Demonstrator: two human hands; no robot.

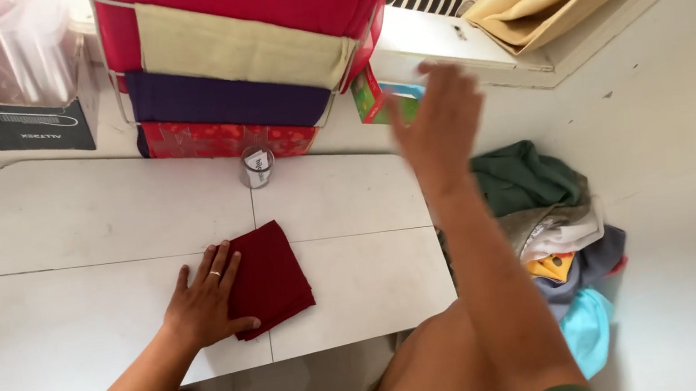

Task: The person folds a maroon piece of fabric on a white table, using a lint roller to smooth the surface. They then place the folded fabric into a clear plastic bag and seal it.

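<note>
Maroon cloth (269,278) is lying folded into a neat square on white worktop (96,233), so folding looks done; left hand (206,301) is pressing flat on it, fingers spread; right hand (438,122) is hanging open & empty, blurred, w/ clothes pile (555,229) unfolded beside worktop.

Lying flat near the front of a low white surface (77,227): a folded dark red cloth (268,278). Standing upright at its back edge: a small tape roll (256,166).
</note>
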